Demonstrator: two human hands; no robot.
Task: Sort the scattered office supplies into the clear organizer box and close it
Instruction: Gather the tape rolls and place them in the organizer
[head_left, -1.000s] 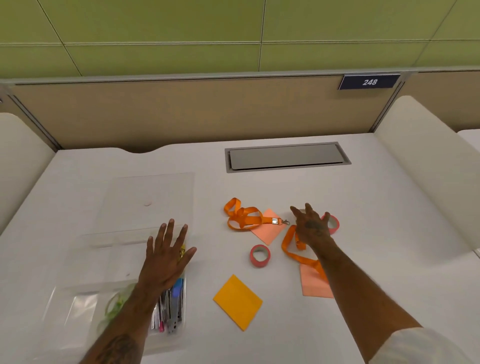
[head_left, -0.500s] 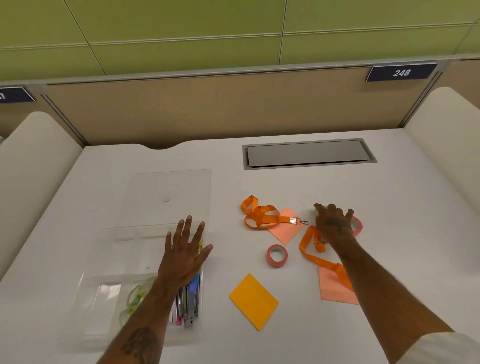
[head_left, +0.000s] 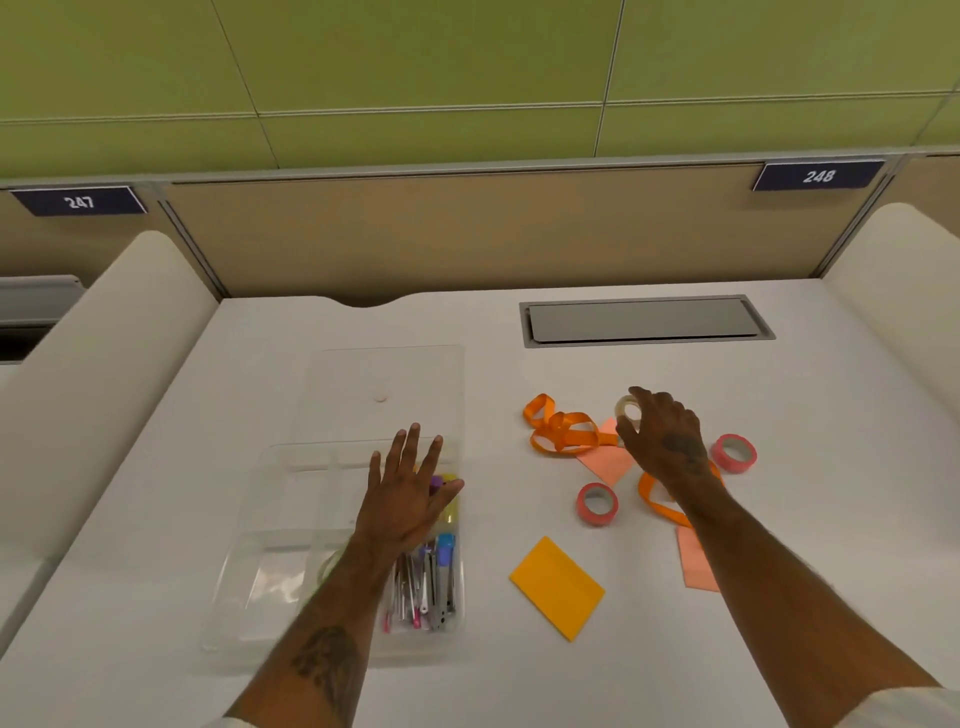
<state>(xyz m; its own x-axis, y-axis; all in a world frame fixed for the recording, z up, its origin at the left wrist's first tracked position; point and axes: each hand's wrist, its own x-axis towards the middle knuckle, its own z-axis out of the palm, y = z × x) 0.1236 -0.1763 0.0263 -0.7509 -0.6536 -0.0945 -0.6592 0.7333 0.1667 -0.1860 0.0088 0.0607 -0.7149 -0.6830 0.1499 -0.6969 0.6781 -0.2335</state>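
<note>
Desk (head_left: 831, 519) is carrying the clear organizer box (head_left: 249, 571) at left, its lid (head_left: 387, 374) lying open behind, pens (head_left: 426, 582) filling the right compartment. Left hand (head_left: 410, 493) is pressing flat on the box, fingers spread. Right hand (head_left: 667, 447), only reaching over the scatter 0.5 s back, is now pinching 1 pale tape roll (head_left: 623, 405); sorting is advancing. Lying loose: 2 orange lanyards (head_left: 561, 431), 2 pink notes (head_left: 608, 462), 1 orange pad (head_left: 558, 587), 2 pink tape rolls (head_left: 597, 503).

organizer box (head_left: 244, 545) open, pens (head_left: 423, 587) inside | lanyards (head_left: 561, 431), notes (head_left: 557, 587), pink tapes (head_left: 597, 503) scattered | clear tape (head_left: 625, 406) pinched
</note>
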